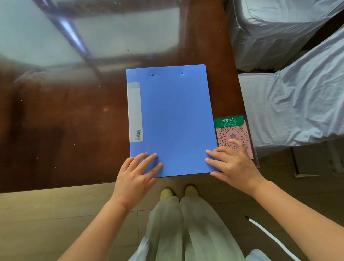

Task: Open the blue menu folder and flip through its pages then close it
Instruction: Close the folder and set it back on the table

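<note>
The blue menu folder (174, 119) lies closed at the near edge of a glossy brown glass-topped table (57, 122), with cloth-covered chairs (293, 17) beyond the right hand. Left hand (137, 178) and right hand (233, 161) rest flat, fingers spread, on its near corners. The right hand partly hides a QR-code card (232, 136).

— What carried everything?
— A dark brown glossy table (58, 127), its top mirroring a window.
— And on it?
— A closed blue menu folder (176, 116) lay flat at the near edge, toward the right corner. A laminated QR-code card (231, 132) lay just beside it, at the right edge.
</note>
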A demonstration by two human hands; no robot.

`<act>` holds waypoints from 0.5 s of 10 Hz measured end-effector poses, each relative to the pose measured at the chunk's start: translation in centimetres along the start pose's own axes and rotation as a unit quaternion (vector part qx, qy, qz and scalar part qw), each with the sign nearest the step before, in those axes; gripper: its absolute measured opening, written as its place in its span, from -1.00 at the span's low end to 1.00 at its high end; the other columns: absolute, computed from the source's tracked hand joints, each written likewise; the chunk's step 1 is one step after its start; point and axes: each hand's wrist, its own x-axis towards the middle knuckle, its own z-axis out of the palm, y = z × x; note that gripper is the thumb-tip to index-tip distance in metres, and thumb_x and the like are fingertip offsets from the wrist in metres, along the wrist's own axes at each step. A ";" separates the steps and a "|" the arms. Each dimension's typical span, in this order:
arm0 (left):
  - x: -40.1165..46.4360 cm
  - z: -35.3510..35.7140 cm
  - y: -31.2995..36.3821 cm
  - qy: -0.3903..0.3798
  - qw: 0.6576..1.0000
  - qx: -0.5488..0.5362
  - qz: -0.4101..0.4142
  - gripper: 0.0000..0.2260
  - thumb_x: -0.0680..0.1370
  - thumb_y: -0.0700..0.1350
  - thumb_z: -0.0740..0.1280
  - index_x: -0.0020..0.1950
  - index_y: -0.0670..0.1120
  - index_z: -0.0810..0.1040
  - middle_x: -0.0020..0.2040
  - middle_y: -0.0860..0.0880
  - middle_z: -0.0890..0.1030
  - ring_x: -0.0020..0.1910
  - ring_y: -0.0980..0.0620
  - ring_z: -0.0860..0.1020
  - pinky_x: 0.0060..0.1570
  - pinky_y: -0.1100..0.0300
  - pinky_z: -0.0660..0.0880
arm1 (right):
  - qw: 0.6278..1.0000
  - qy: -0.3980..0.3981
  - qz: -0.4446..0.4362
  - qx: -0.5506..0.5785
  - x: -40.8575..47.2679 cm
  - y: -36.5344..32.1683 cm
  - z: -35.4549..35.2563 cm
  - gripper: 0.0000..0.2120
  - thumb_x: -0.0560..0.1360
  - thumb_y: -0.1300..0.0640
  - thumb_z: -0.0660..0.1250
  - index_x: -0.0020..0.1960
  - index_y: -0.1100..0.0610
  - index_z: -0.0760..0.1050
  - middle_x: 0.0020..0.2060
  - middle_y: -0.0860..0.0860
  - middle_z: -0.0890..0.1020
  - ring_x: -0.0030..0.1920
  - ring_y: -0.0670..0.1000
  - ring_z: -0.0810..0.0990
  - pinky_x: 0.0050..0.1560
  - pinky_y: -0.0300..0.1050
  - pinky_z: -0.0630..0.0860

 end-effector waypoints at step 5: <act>-0.4 0.2 -0.1 -0.008 1.000 0.007 0.005 -0.58 0.31 -0.05 0.55 0.15 0.00 0.61 0.19 -0.10 0.62 0.13 -0.16 0.59 0.11 -0.06 0.51 | 1.000 -0.007 0.003 0.002 -0.1 -0.2 0.0 -0.66 0.26 0.02 0.55 -0.01 0.11 0.65 0.03 0.06 0.70 0.00 0.08 0.66 0.17 0.27 0.42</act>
